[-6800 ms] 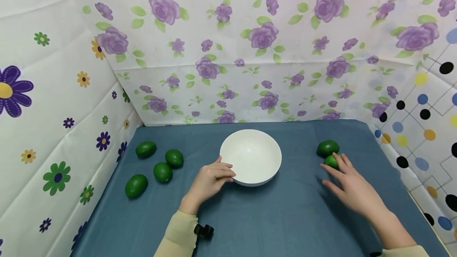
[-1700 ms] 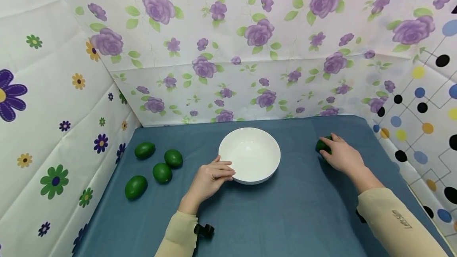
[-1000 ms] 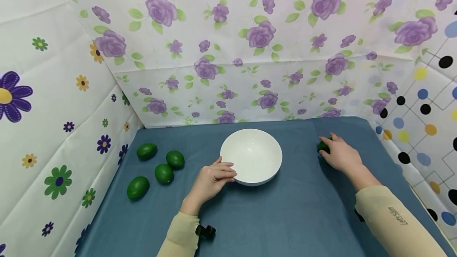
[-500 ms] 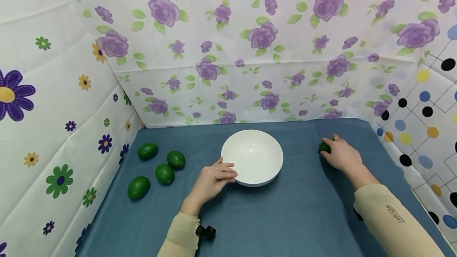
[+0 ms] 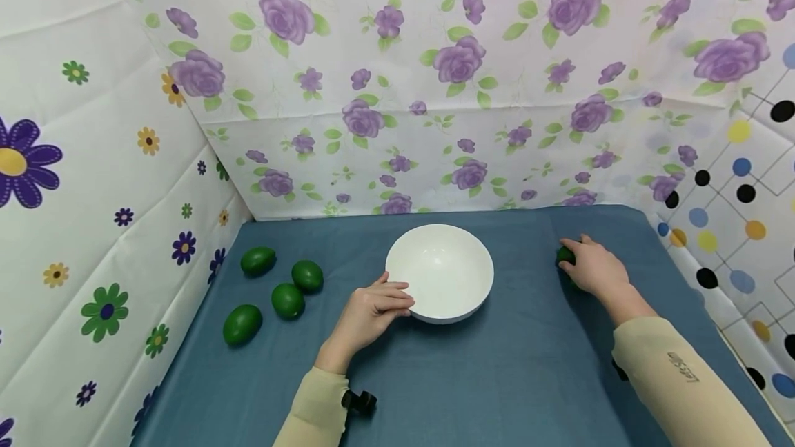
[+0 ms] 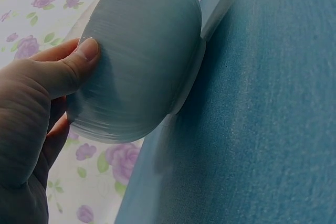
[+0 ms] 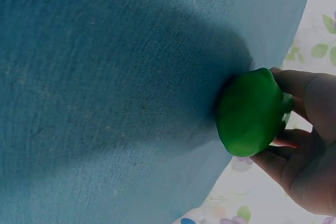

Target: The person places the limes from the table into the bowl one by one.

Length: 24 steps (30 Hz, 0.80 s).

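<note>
My left hand (image 5: 374,310) holds a white bowl (image 5: 442,274) by its near-left rim. In the left wrist view the thumb (image 6: 88,50) lies against the bowl's outer wall, with the other fingers behind the rim. The bowl stands upright on the cloth and its inside is bare. On the right, my right hand (image 5: 596,269) has its fingers and thumb around a green lime (image 7: 251,113), which is resting on the cloth. In the head view the hand covers most of the green there; a small green strip shows at the fingertips.
Several more limes lie loosely grouped at the left, including a near one (image 5: 243,325) and a far one (image 5: 257,261). A blue cloth (image 5: 472,378) covers the table. Patterned sheets (image 5: 422,88) rise behind it and along both sides.
Several seconds ago my right hand was spread over the nearer of two limes on the right; it has since moved forward and closed around a lime. The left hand and bowl have stayed put.
</note>
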Each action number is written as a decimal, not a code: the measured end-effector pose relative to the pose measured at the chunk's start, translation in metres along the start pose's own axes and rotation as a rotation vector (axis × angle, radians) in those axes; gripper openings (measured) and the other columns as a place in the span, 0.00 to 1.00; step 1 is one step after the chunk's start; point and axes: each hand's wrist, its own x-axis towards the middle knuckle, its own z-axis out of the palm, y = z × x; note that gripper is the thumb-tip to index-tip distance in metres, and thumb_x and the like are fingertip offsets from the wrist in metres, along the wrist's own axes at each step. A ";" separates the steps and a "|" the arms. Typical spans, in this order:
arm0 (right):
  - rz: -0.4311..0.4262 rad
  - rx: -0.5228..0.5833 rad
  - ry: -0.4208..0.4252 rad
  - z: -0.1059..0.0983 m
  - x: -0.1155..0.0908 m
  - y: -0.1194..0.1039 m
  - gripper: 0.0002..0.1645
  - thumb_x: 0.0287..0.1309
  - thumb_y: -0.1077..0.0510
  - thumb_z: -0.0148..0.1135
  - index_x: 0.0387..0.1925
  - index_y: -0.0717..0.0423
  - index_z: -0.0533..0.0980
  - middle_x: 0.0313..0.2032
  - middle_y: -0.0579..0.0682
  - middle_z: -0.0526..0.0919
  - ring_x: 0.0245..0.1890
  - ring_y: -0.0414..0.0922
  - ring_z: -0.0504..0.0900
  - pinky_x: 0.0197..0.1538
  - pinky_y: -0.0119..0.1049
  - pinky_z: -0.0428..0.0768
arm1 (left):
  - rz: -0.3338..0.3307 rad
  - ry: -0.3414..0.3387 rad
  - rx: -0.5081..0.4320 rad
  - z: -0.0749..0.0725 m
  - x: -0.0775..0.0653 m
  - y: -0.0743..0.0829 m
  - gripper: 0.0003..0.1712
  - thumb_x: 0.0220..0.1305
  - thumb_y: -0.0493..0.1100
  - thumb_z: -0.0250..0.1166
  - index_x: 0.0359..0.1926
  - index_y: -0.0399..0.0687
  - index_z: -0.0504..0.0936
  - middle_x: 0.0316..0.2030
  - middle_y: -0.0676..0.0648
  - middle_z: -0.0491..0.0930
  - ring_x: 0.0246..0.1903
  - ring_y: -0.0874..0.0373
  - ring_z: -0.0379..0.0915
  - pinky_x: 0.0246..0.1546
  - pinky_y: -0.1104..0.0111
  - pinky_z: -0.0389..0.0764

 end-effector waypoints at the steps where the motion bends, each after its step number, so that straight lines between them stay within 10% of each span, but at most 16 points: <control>1: -0.001 0.000 0.002 0.000 0.000 0.000 0.40 0.79 0.52 0.63 0.81 0.63 0.61 0.76 0.83 0.49 0.67 0.83 0.64 0.57 0.77 0.75 | 0.009 0.006 0.003 0.000 0.000 0.000 0.14 0.56 0.32 0.82 0.44 0.45 0.96 0.42 0.50 0.92 0.57 0.54 0.86 0.75 0.49 0.69; 24: -0.019 0.027 0.030 -0.001 -0.002 -0.003 0.38 0.77 0.56 0.65 0.79 0.65 0.64 0.76 0.83 0.52 0.70 0.83 0.60 0.65 0.78 0.69 | -0.014 -0.005 0.010 0.000 0.001 0.002 0.13 0.57 0.33 0.82 0.44 0.45 0.96 0.43 0.50 0.92 0.57 0.56 0.86 0.75 0.51 0.68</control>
